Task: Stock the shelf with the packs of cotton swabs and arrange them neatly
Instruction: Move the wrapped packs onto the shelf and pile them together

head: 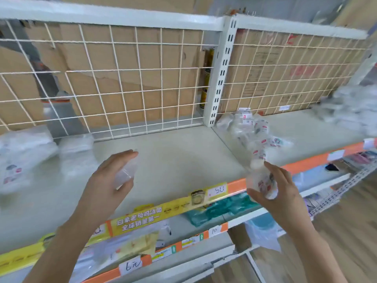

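A: Where are the packs?
B: Your left hand (108,180) holds 1 clear pack (126,173) over the bare shelf (173,156). Your right hand (282,193) grips a labelled pack (263,183) at the orange front edge (306,166). A loose pile (250,127) lies beside the upright (220,78).

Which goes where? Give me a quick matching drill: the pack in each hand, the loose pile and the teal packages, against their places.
Things:
1 clear pack
2 red-labelled pack
3 loose pile
4 teal packages

Places:
a on the lower shelf
b held by the right hand
c on the main shelf, right of the upright post
d held by the left hand

Pairs: 1-d, 2-b, 3-c, 4-a
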`<control>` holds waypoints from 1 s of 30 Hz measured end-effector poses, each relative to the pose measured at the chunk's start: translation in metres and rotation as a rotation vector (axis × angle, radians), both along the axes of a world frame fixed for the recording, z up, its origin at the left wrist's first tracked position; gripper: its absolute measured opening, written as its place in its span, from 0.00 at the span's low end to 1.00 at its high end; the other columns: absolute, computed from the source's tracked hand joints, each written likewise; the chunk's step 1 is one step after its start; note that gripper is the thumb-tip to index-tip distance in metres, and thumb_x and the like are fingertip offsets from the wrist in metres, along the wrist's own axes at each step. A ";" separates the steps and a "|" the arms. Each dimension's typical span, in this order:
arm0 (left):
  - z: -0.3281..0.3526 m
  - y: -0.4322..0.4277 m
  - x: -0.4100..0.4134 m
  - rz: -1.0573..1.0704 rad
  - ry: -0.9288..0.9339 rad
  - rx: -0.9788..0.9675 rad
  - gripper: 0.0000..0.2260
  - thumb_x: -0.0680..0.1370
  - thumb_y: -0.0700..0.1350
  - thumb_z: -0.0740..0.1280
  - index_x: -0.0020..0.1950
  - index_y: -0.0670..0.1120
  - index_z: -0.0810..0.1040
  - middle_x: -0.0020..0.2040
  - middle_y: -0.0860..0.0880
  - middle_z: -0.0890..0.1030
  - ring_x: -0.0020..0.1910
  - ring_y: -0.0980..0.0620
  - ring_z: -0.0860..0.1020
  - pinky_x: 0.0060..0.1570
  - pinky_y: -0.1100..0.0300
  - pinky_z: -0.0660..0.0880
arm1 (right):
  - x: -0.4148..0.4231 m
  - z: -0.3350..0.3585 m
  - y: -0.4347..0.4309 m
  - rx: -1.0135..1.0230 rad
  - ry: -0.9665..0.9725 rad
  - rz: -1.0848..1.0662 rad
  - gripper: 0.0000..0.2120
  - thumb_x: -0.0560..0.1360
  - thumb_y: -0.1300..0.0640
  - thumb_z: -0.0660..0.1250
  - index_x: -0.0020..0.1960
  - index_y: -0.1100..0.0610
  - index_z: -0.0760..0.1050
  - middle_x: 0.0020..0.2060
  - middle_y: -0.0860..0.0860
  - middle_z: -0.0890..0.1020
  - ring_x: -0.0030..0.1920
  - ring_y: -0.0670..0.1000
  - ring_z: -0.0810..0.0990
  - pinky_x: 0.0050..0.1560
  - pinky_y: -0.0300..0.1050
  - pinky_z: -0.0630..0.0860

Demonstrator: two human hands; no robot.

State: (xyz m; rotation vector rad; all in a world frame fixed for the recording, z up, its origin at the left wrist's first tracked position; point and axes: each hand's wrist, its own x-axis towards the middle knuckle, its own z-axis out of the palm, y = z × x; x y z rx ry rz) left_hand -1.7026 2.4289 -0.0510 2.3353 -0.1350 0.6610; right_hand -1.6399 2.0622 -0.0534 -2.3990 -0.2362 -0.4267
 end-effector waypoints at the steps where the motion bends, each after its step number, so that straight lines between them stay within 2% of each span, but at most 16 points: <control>1: 0.000 -0.016 0.003 -0.021 0.004 0.002 0.23 0.71 0.43 0.63 0.65 0.58 0.69 0.63 0.63 0.73 0.62 0.58 0.72 0.61 0.74 0.62 | -0.006 0.000 -0.018 0.007 0.002 -0.022 0.37 0.64 0.56 0.78 0.69 0.56 0.68 0.63 0.54 0.72 0.60 0.57 0.74 0.49 0.44 0.68; 5: -0.005 -0.082 0.014 -0.076 0.032 -0.004 0.24 0.71 0.43 0.63 0.65 0.59 0.69 0.64 0.60 0.74 0.61 0.56 0.73 0.59 0.74 0.63 | -0.029 -0.004 -0.086 0.021 0.000 -0.091 0.37 0.64 0.56 0.78 0.69 0.55 0.68 0.63 0.53 0.72 0.59 0.56 0.75 0.49 0.46 0.71; 8: -0.011 -0.130 0.020 -0.128 0.042 0.001 0.24 0.72 0.40 0.65 0.65 0.59 0.68 0.64 0.57 0.74 0.62 0.53 0.73 0.61 0.63 0.66 | -0.044 -0.007 -0.132 0.030 0.006 -0.132 0.37 0.64 0.55 0.78 0.69 0.53 0.68 0.64 0.52 0.72 0.61 0.54 0.73 0.50 0.44 0.69; 10: -0.012 -0.158 0.025 -0.171 0.053 0.000 0.24 0.71 0.42 0.64 0.65 0.59 0.68 0.64 0.56 0.74 0.62 0.52 0.73 0.61 0.57 0.68 | -0.052 -0.008 -0.158 0.032 0.009 -0.166 0.37 0.64 0.56 0.78 0.70 0.53 0.67 0.64 0.51 0.72 0.61 0.53 0.73 0.51 0.42 0.68; 12: -0.011 -0.184 0.031 -0.216 0.057 0.008 0.23 0.70 0.45 0.62 0.65 0.59 0.68 0.64 0.55 0.75 0.62 0.52 0.74 0.60 0.55 0.69 | -0.058 -0.010 -0.179 0.022 -0.002 -0.191 0.37 0.64 0.56 0.78 0.69 0.53 0.68 0.62 0.50 0.72 0.60 0.53 0.73 0.51 0.41 0.67; 14: -0.010 -0.205 0.038 -0.253 0.056 0.018 0.23 0.71 0.43 0.64 0.64 0.58 0.68 0.64 0.54 0.75 0.62 0.51 0.74 0.60 0.55 0.69 | -0.063 -0.011 -0.196 0.031 0.000 -0.219 0.37 0.64 0.56 0.79 0.69 0.53 0.68 0.61 0.49 0.73 0.60 0.51 0.73 0.51 0.41 0.67; 18: -0.009 -0.238 0.060 -0.302 0.061 0.036 0.28 0.70 0.30 0.70 0.63 0.55 0.72 0.63 0.53 0.76 0.61 0.51 0.74 0.59 0.56 0.69 | -0.063 -0.012 -0.221 0.020 -0.003 -0.278 0.37 0.63 0.54 0.78 0.69 0.52 0.68 0.58 0.42 0.69 0.56 0.45 0.72 0.49 0.39 0.67; 22: -0.008 -0.269 0.093 -0.368 0.056 0.054 0.28 0.70 0.29 0.69 0.65 0.52 0.74 0.63 0.53 0.75 0.62 0.53 0.73 0.61 0.58 0.68 | -0.051 -0.015 -0.242 0.033 0.002 -0.337 0.36 0.64 0.53 0.78 0.69 0.49 0.68 0.59 0.40 0.68 0.55 0.41 0.69 0.47 0.40 0.67; 26: -0.005 -0.303 0.136 -0.425 0.034 0.043 0.30 0.69 0.28 0.69 0.64 0.55 0.72 0.63 0.53 0.75 0.62 0.54 0.73 0.62 0.71 0.63 | -0.026 -0.016 -0.269 0.049 0.014 -0.383 0.36 0.64 0.54 0.78 0.69 0.49 0.67 0.58 0.41 0.69 0.58 0.45 0.71 0.46 0.34 0.64; 28: -0.001 -0.321 0.162 -0.448 0.023 0.037 0.29 0.70 0.29 0.70 0.64 0.54 0.72 0.63 0.53 0.74 0.63 0.55 0.72 0.61 0.76 0.60 | -0.008 -0.013 -0.285 0.041 0.007 -0.405 0.36 0.65 0.53 0.78 0.69 0.51 0.67 0.60 0.44 0.70 0.60 0.48 0.71 0.48 0.35 0.64; 30: 0.006 -0.340 0.192 -0.455 0.002 0.028 0.27 0.70 0.30 0.70 0.65 0.51 0.73 0.63 0.55 0.74 0.63 0.58 0.70 0.60 0.79 0.58 | 0.013 -0.006 -0.299 0.049 -0.022 -0.422 0.37 0.64 0.48 0.78 0.70 0.51 0.67 0.61 0.44 0.70 0.60 0.46 0.71 0.49 0.36 0.64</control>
